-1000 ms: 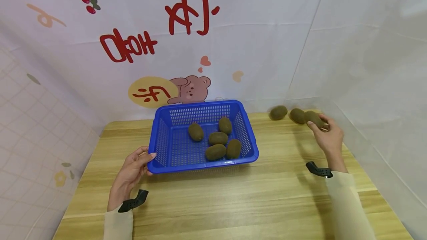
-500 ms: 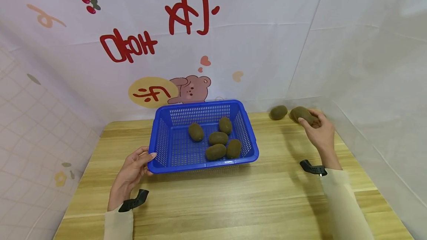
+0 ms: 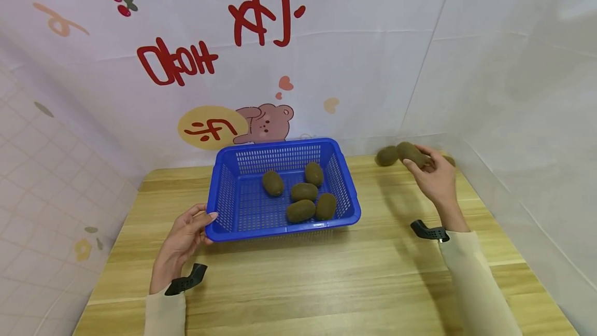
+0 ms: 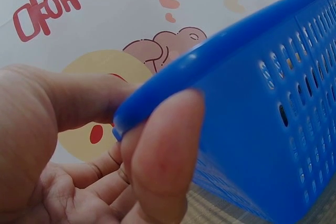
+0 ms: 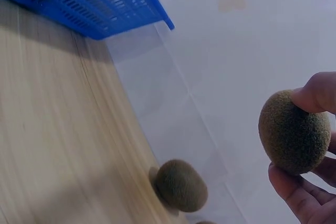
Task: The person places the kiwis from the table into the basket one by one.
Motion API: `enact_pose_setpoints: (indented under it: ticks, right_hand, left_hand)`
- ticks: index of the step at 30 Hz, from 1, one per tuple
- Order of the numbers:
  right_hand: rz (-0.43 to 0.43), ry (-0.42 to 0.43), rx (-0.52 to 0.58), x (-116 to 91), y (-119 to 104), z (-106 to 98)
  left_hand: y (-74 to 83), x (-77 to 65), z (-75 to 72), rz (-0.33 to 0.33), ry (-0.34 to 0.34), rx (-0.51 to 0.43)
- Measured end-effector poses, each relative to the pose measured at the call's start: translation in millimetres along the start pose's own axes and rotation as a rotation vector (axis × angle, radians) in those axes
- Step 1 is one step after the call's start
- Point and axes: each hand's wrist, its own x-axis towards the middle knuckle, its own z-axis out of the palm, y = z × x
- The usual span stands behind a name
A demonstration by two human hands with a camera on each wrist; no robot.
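Observation:
In the head view my left hand point(image 3: 186, 232) grips the near left corner of a blue plastic basket point(image 3: 280, 232); the left wrist view has the thumb point(image 4: 167, 156) inside the rim and the other fingers outside. Several brown kiwis point(image 3: 300, 211) lie in the basket, mostly on its right side. At the back right, my right hand point(image 3: 436, 178) pinches one kiwi point(image 5: 294, 132) between thumb and fingers, raised above the table. Left of it, another kiwi point(image 3: 386, 155) rests on the table by the back wall.
A light wood-grain table point(image 3: 298, 284) carries the basket. White printed cloth point(image 3: 364, 66) rises behind it, and more cloth stands close on the left and right. In the right wrist view, a sliver of another brown thing point(image 5: 205, 222) shows at the bottom edge.
My right hand has moved left and slightly away with the kiwi, passing in front of a kiwi on the table. My left hand keeps its grip on the basket, which stays in place.

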Motion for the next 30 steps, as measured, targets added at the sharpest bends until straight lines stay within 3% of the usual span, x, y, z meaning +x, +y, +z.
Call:
enact_pose_setpoints:
  ticks: [17,30]
  right_hand:
    - [-0.231,-0.041,0.094,-2,-33,24]
    - [-0.267,-0.084,0.118,2,-56,40]
  left_hand:
    - [0.1,0.7,-0.4,0.006,-0.020,-0.016]
    - [1.2,-0.8,0.1,0.006,-0.019,-0.013]
